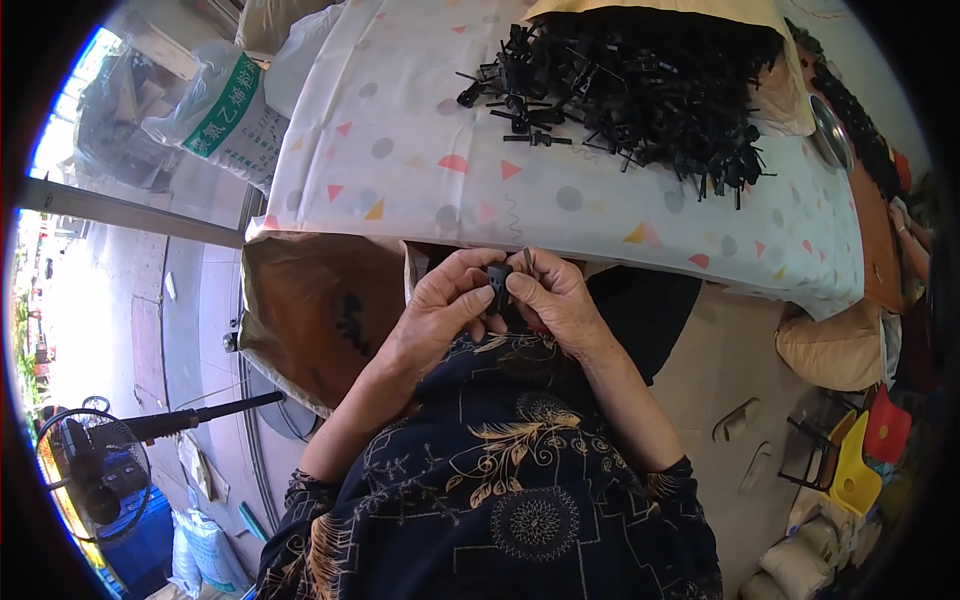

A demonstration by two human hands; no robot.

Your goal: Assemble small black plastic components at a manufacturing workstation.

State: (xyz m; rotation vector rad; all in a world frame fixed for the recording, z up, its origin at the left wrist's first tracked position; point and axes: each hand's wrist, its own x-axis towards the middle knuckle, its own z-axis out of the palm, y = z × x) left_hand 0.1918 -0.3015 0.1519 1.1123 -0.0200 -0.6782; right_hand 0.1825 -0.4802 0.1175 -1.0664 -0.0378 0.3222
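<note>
the small black part point(497, 276) sits pinched between both hands, just below the near edge of the counter point(420, 190) and above the lap. it looks like hard moulded plastic: light, stiff, a bit slick, with thin prongs that could likely snap if bent, so the blocky body is the safer place to grip. the left hand point(440, 305) has its fingers clamped on the part's left side, thumb on top. the right hand point(555, 300) presses its thumb to the part's right face, its fingers curled shut behind; a thin sliver stands up between them, too small to make out. both wrists angle inward, forearms rising from the lower edge. a heap of black parts point(640, 85) lies well apart on the patterned cloth.
</note>
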